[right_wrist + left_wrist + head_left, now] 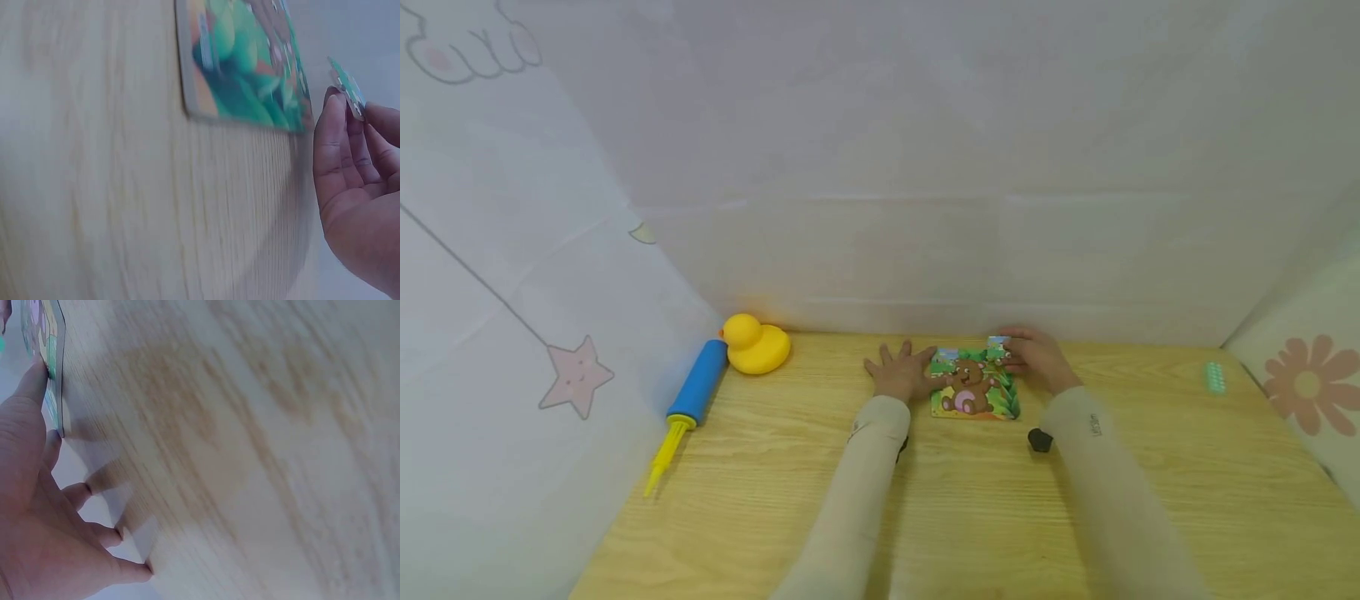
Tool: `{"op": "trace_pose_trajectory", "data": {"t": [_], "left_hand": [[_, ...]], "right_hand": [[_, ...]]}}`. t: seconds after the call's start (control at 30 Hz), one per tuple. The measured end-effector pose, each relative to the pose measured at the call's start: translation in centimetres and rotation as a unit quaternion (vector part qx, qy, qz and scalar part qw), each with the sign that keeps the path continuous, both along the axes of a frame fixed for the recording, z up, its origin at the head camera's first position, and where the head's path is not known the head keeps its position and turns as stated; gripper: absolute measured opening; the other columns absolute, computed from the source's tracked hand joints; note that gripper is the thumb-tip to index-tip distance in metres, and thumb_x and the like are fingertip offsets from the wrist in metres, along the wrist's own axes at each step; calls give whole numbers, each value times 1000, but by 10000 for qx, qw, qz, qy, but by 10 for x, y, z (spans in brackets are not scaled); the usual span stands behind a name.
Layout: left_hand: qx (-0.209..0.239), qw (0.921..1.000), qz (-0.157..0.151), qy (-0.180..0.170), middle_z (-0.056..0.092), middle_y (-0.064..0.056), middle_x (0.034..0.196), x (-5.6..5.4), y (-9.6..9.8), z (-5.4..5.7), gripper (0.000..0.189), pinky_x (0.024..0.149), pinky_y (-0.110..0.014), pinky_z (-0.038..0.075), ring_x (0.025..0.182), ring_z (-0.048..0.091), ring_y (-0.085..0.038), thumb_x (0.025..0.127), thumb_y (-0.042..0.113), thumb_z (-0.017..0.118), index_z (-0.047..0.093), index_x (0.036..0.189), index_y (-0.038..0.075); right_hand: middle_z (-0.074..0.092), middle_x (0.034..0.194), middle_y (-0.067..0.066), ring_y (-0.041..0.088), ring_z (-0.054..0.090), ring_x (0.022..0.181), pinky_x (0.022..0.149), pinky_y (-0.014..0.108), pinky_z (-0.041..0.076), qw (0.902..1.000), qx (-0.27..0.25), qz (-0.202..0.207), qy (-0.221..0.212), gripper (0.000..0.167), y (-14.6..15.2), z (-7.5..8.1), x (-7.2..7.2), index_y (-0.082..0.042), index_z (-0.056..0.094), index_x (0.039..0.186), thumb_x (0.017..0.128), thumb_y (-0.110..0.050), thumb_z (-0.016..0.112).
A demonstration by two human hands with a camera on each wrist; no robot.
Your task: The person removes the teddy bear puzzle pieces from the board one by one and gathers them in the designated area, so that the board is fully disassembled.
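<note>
A jigsaw puzzle [972, 393] with a brown bear on it lies flat near the back of the table. Spread out at its left edge is the left hand [904, 375]; in the left wrist view its thumb touches the puzzle and the other fingertips rest on the table. At the puzzle's upper right, the right hand [1037, 358] pinches a small puzzle piece [997, 347] between thumb and fingers. The right wrist view shows that puzzle piece [347, 89] tilted and raised off the table, apart from the puzzle's lower corner.
On the left stand a yellow rubber duck [758, 346] and a blue hand pump [698, 383] with a yellow nozzle. A small mint-green studded item [1215, 377] lies at the far right. A pale cloth wall [880, 258] rises behind the wooden table [970, 517].
</note>
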State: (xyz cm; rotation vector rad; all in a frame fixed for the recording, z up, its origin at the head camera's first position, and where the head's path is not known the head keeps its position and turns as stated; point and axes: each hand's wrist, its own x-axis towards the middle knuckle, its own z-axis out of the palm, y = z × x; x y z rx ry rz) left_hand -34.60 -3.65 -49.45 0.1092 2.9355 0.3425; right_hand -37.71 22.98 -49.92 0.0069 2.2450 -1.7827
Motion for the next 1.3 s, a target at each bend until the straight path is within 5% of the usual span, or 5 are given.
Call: {"op": "trace_pose_trajectory", "data": {"t": [0.37, 0.93, 1.3], "left_hand": [[-58, 9999, 16, -83, 21, -2, 171, -2, -2, -2, 80, 115, -79, 12, 156, 8, -50, 85, 79, 57, 32, 156, 50], [-16, 10000, -6, -89, 21, -2, 171, -2, 0, -2, 78, 115, -79, 12, 156, 8, -50, 86, 76, 58, 32, 155, 50], [-5, 10000, -27, -90, 21, -3, 171, -2, 0, -1, 77, 115, -80, 12, 156, 8, -50, 87, 76, 58, 31, 156, 50]], "right_hand": [[52, 129, 12, 11, 68, 86, 88, 30, 61, 9980, 79, -317, -544, 49, 40, -2, 3, -1, 38, 154, 110, -21, 43], [52, 137, 15, 5, 65, 86, 83, 24, 60, 9948, 733, -355, -608, 51, 69, 5, 15, -1, 37, 155, 110, -25, 42], [64, 118, 6, 2, 67, 81, 78, 23, 60, 9947, 790, -316, -571, 49, 68, 5, 15, 4, 42, 151, 109, -23, 44]]}}
